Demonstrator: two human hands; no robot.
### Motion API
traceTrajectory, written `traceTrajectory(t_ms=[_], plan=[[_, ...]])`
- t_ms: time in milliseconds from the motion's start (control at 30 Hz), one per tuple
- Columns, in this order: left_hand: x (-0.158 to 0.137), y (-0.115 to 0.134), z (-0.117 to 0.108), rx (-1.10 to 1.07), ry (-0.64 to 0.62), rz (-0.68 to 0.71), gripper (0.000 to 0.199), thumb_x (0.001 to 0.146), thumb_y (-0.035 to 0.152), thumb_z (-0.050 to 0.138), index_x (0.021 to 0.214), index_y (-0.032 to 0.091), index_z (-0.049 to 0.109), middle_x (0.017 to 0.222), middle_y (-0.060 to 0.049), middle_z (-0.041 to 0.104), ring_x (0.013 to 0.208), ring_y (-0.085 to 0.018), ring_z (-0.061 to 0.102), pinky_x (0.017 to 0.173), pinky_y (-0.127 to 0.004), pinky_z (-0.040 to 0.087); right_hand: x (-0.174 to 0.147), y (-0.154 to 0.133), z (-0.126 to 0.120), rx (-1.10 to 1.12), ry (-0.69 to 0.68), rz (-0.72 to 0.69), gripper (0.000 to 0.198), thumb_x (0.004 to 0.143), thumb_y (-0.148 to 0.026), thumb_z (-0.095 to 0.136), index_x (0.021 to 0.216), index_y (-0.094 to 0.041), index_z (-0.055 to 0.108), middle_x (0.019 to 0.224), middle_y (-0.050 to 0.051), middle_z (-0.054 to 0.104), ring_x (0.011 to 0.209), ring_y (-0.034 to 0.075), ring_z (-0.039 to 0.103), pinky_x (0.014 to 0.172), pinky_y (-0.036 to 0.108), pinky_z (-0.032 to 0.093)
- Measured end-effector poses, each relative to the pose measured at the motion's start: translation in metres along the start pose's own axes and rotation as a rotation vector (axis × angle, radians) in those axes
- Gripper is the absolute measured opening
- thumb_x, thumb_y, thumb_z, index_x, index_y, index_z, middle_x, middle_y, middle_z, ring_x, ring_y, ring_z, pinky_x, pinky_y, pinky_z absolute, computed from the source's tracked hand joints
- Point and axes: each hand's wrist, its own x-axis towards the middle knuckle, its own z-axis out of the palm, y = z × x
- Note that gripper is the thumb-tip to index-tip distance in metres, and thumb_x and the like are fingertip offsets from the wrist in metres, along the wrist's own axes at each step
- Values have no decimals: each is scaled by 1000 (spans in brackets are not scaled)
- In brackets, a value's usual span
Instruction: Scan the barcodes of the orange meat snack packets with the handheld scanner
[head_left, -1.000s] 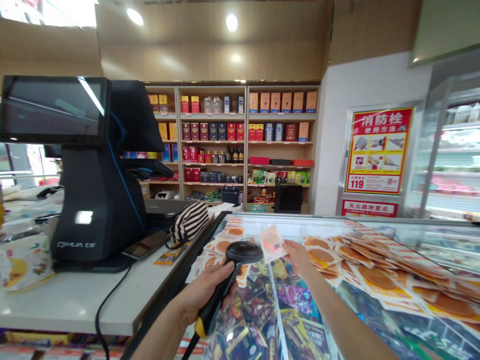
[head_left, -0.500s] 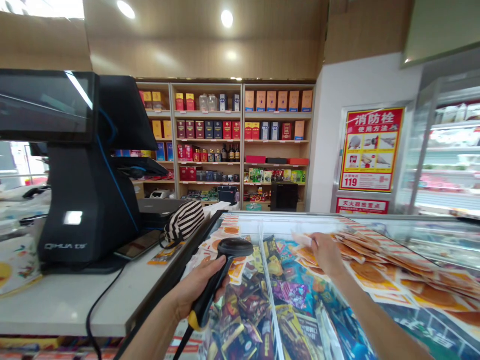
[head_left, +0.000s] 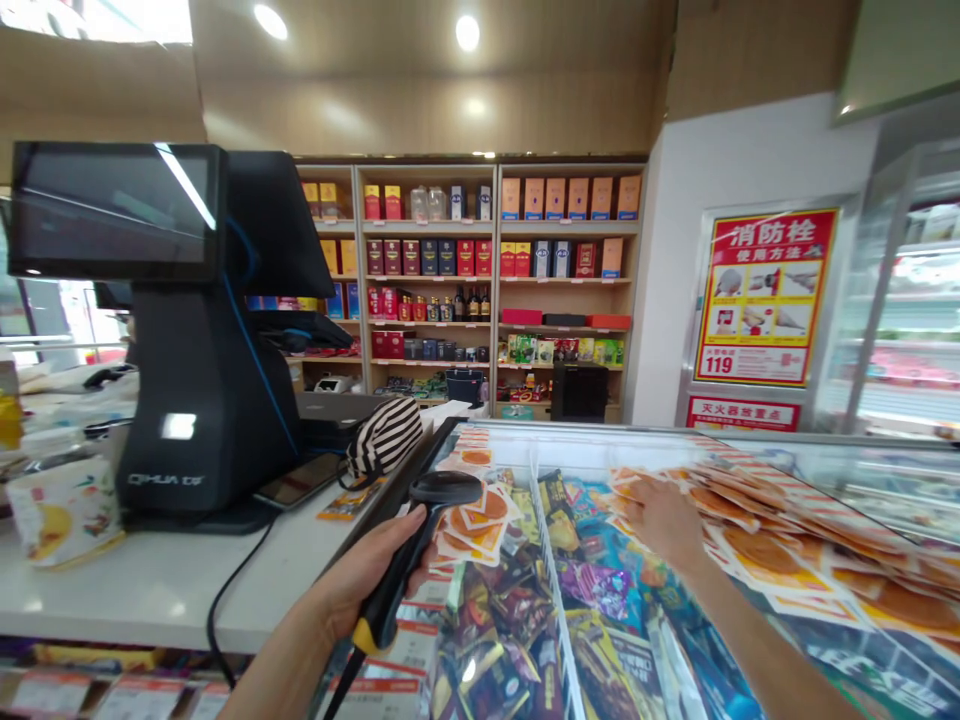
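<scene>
My left hand [head_left: 371, 570] is wrapped round the grip of a black barcode scanner [head_left: 394, 560] with yellow trim, its head pointing away from me. Just beyond the scanner, a small fan of flat orange-and-white snack packets [head_left: 480, 522] lies on the freezer's glass top. My right hand [head_left: 664, 515] is down at the near end of a larger spread of the same packets [head_left: 757, 550]. Its fingers are curled and closed at a packet [head_left: 626, 483] there; the fingertips are partly hidden.
Wrapped ice creams [head_left: 495, 630] show under the glass, split by a white wire divider [head_left: 553, 580]. Left of the freezer, a white counter [head_left: 165, 590] bears a black cash register [head_left: 202, 400], a phone [head_left: 300, 480] and a striped pouch [head_left: 385, 437]. The scanner's cable hangs down.
My right hand was pinching a raised, pale packet; now it is lower, among the packets. My left hand with the scanner moved slightly left, baring more of the small fan. The view shifted left.
</scene>
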Motion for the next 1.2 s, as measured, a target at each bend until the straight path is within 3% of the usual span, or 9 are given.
traceTrajectory(t_ms=[67, 333, 467, 533, 667, 767, 867, 1000, 1200], plan=[[-2, -2, -6, -9, 18, -13, 32, 68, 46, 48, 66, 15, 48, 51, 4, 48, 38, -4, 40, 35, -15, 29, 2, -28, 4, 76, -9, -60, 27, 69, -26, 40, 87, -17, 58, 93, 9, 59, 91, 23, 49, 79, 35, 34], [-16, -12, -26, 15, 112, 36, 38, 66, 50, 47, 57, 13, 47, 45, 3, 44, 35, -4, 37, 36, -17, 27, 17, -174, 39, 530, -275, -273, 38, 70, -31, 43, 104, -16, 51, 107, 8, 55, 99, 19, 47, 86, 30, 31], [-20, -14, -34, -2, 115, 66, 38, 65, 51, 47, 62, 13, 49, 47, 3, 46, 35, -4, 38, 36, -17, 27, 25, -216, 60, 567, -344, -311, 55, 63, -33, 51, 115, -17, 42, 118, 8, 47, 106, 20, 42, 86, 31, 31], [-19, -15, -38, 1, 90, 49, 39, 64, 52, 48, 65, 13, 49, 48, 3, 46, 35, -5, 39, 35, -17, 28, 26, -225, 68, 577, -385, -318, 54, 62, -31, 52, 113, -19, 44, 116, 6, 49, 103, 21, 44, 85, 32, 33], [-11, -20, -42, 11, 40, 53, 38, 64, 50, 48, 65, 13, 49, 51, 2, 48, 35, -5, 40, 35, -17, 29, 24, -225, 69, 609, -408, -330, 36, 68, -26, 45, 102, -23, 54, 103, 4, 58, 95, 20, 51, 80, 31, 36], [-7, -22, -40, 19, 32, 82, 37, 68, 49, 45, 62, 12, 47, 52, 2, 47, 36, -4, 40, 35, -17, 29, 25, -215, 60, 668, -371, -320, 36, 76, -27, 31, 104, -25, 53, 103, 2, 59, 94, 18, 52, 79, 30, 37], [-6, -20, -35, 31, -3, 62, 37, 68, 50, 45, 66, 13, 48, 53, 2, 48, 36, -5, 42, 35, -17, 31, 29, -197, 54, 808, -286, -156, 38, 77, -30, 28, 102, -20, 54, 98, 5, 61, 91, 20, 53, 79, 32, 38], [-6, -12, -24, 36, -24, 62, 37, 69, 49, 44, 66, 13, 48, 52, 2, 48, 36, -5, 42, 35, -17, 30, 33, -159, 52, 958, -236, 50, 40, 76, -36, 27, 95, -16, 57, 82, 7, 64, 79, 22, 58, 66, 32, 44], [3, -4, 4, 47, -70, 34, 35, 69, 48, 45, 67, 13, 47, 53, 2, 48, 37, -5, 42, 35, -17, 29, 23, -104, 34, 1187, -289, 278, 42, 75, -38, 25, 101, -14, 48, 95, 10, 61, 80, 19, 58, 53, 27, 48]])
